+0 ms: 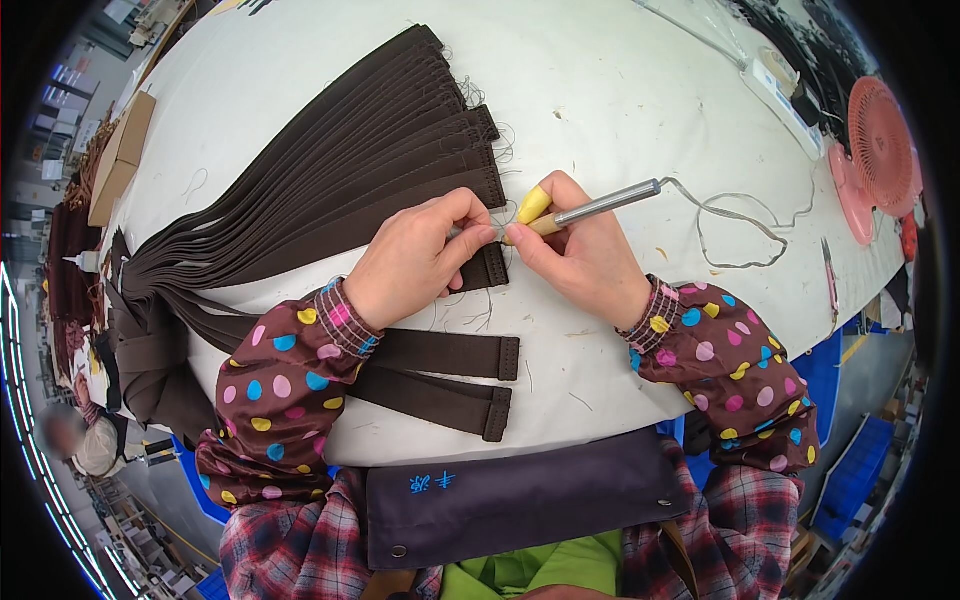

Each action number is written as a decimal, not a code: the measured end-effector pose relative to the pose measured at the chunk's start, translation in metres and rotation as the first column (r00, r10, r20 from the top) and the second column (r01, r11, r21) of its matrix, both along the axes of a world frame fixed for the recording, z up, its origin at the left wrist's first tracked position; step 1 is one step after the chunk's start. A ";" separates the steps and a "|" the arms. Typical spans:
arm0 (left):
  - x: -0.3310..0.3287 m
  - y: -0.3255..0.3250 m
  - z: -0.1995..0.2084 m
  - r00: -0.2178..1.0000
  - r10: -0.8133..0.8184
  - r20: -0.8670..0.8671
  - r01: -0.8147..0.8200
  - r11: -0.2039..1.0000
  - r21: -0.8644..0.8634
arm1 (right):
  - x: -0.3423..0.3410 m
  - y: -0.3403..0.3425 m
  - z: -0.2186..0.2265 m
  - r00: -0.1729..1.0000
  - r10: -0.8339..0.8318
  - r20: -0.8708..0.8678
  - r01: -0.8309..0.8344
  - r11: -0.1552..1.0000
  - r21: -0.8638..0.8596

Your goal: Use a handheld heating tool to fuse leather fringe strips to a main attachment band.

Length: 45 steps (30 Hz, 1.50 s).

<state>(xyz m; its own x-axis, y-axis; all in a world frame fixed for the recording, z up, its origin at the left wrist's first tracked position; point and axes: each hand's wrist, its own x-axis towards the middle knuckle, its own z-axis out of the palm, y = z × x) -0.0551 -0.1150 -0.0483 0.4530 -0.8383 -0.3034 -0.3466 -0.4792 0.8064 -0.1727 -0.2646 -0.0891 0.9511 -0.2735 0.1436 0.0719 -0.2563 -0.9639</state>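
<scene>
Dark brown fabric straps (330, 140) lie fanned out over the white table, bunched together at the left. Fine loose threads (505, 135) curl from several strap ends. My left hand (425, 250) is closed in a pinch above one strap end (488, 266), with thin threads at its fingertips. My right hand (585, 255) grips a corded pen-shaped tool (605, 202) with a metal handle and a tan front part, its front end by the left fingertips. A yellow finger cover (534, 205) sits on a right finger. The tool's very tip is hard to make out.
The tool's grey cord (740, 262) loops over the table to the right. A pink fan (880, 140) and a white power strip (785, 105) stand at the far right, near tweezers (830, 275). Two separate straps (440, 352) lie nearer me. A cardboard box (122, 160) is at far left.
</scene>
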 end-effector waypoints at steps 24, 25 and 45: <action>-0.015 0.002 -0.006 0.728 -0.101 0.678 0.206 0.975 -0.076 | -0.007 -0.010 0.007 1.000 0.005 0.008 -0.002 0.937 -0.350; -0.016 0.001 -0.005 0.691 -0.124 0.713 0.189 0.982 -0.013 | -0.008 -0.010 0.007 1.000 0.011 0.024 -0.002 0.935 -0.354; -0.003 0.002 -0.009 0.976 -0.012 0.218 0.038 0.992 -0.117 | -0.011 -0.009 0.005 1.000 0.019 0.006 -0.015 0.934 -0.357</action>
